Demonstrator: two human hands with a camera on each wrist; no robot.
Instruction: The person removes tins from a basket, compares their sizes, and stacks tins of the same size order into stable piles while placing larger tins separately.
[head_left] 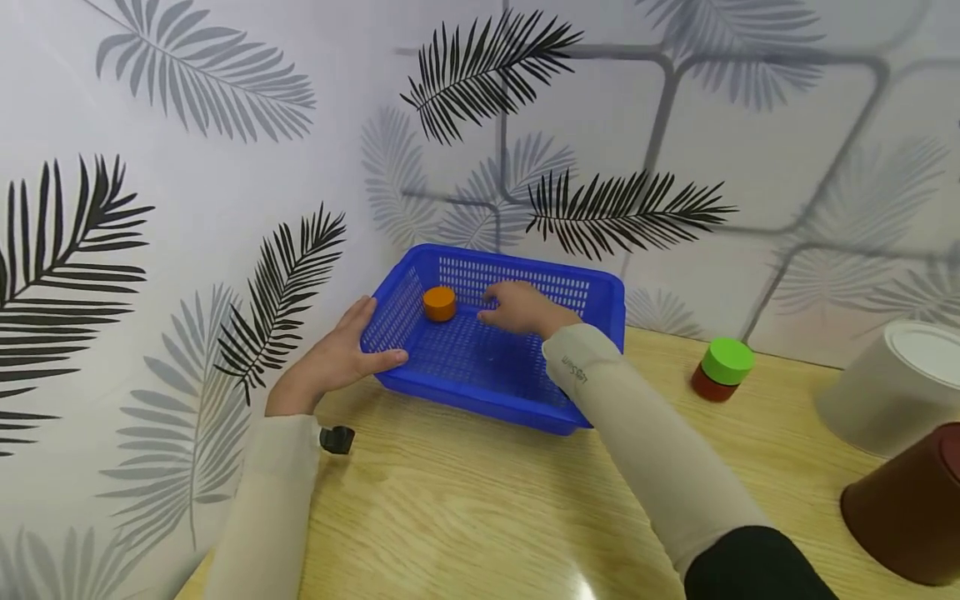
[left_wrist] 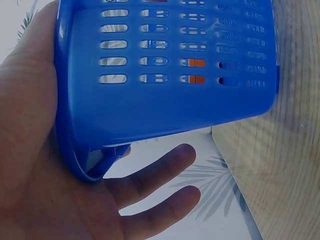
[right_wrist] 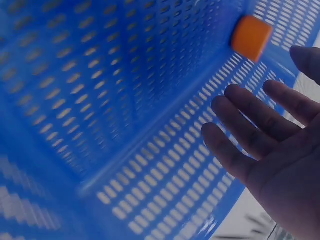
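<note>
A blue plastic basket [head_left: 495, 400] with slotted walls stands on the wooden table against the wall. At its front-left corner my left hand [head_left: 341, 358] holds the rim, thumb over the top and fingers outside. Two of those fingers [left_wrist: 160, 172] stretch out beneath the rim in the left wrist view. Inside, near the back-left corner, sits a short orange cylinder [head_left: 439, 305]. My right hand [head_left: 519, 307] reaches into the basket to the right of the cylinder, apart from it. Its fingers [right_wrist: 250, 117] are spread and hold nothing in the right wrist view.
Right of the basket, a green round piece [head_left: 727, 360] sits on a dark red one [head_left: 712, 386]. Farther right stand a white tub [head_left: 892, 392] and a brown tub [head_left: 907, 500]. Leaf-patterned wall covering [head_left: 247, 192] rises behind and to the left of the table [head_left: 450, 500].
</note>
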